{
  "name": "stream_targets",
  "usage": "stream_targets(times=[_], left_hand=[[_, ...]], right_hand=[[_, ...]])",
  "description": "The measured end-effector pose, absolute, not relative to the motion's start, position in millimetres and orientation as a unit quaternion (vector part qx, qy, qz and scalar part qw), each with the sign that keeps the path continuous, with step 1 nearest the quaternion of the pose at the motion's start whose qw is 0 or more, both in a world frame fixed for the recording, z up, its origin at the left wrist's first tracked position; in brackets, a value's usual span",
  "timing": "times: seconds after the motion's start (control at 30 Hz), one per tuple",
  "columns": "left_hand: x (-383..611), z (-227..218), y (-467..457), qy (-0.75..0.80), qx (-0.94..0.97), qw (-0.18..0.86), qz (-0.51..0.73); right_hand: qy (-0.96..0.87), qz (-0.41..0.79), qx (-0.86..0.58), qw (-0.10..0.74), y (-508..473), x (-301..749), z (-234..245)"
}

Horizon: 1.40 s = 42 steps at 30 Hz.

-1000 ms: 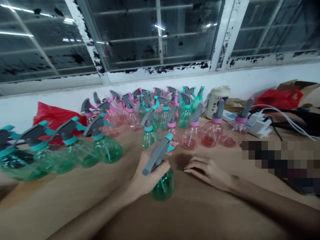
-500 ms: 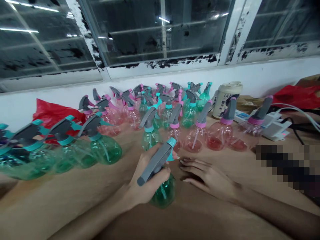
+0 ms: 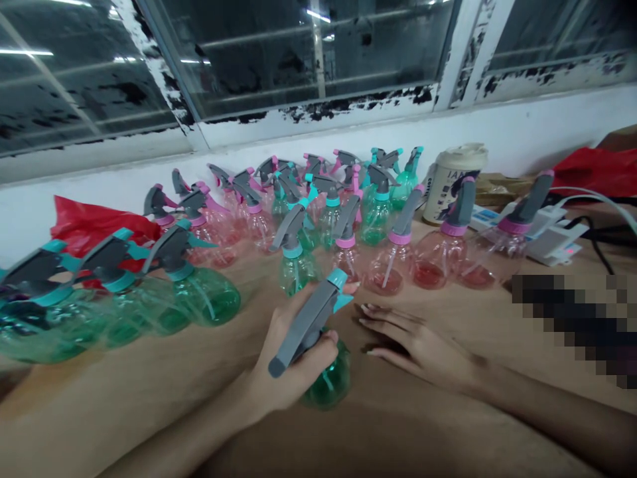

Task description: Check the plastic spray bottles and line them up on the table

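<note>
My left hand (image 3: 283, 362) is wrapped round the neck of a green spray bottle (image 3: 328, 382) with a grey and turquoise trigger head. The bottle stands on the table in front of me, nozzle pointing away. To its right, my right hand (image 3: 415, 342) lies on the table with fingers stretched out, holding nothing. Just beyond the held bottle is another green spray bottle (image 3: 297, 269). A row of pink spray bottles (image 3: 385, 273) runs to the right of that one, beyond my right hand.
Green spray bottles (image 3: 213, 299) line the left side. More pink and green ones crowd against the wall, near a red plastic bag (image 3: 102, 229). At the back right stand a paper coffee cup (image 3: 450, 189) and a white power strip (image 3: 555, 242) with cables.
The view has shifted slightly, so the bottles on the left sit a little further left. My left hand keeps its hold on the green bottle, and my right hand stays flat.
</note>
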<state>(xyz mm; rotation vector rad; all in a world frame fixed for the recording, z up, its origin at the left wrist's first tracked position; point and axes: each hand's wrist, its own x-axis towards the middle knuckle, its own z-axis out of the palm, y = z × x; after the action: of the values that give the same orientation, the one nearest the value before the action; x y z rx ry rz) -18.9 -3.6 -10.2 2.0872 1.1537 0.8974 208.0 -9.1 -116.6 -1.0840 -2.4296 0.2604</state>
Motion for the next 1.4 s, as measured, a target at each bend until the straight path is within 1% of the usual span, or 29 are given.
stream_targets(times=[0.1, 0.27, 0.67, 0.83, 1.07, 1.4], left_hand=[[-16, -10, -5, 0.419, 0.769, 0.333, 0.351], [-13, -8, -5, 0.403, 0.748, 0.353, 0.391], [-13, -6, -6, 0.411, 0.744, 0.371, 0.375], [-14, -7, -5, 0.409, 0.739, 0.384, 0.374], [-19, 0, -7, 0.425, 0.773, 0.326, 0.338], [-19, 3, -6, 0.397, 0.789, 0.34, 0.323]], right_hand=[[-0.887, 0.087, -0.401, 0.211, -10, 208, -116], [-0.885, 0.072, -0.411, 0.205, -9, 208, -115], [-0.894, 0.055, -0.399, 0.195, -7, 210, -118], [-0.892, 0.065, -0.4, 0.2, -7, 211, -118], [-0.888, 0.064, -0.4, 0.217, -9, 211, -117], [-0.897, 0.046, -0.391, 0.202, -7, 211, -120]])
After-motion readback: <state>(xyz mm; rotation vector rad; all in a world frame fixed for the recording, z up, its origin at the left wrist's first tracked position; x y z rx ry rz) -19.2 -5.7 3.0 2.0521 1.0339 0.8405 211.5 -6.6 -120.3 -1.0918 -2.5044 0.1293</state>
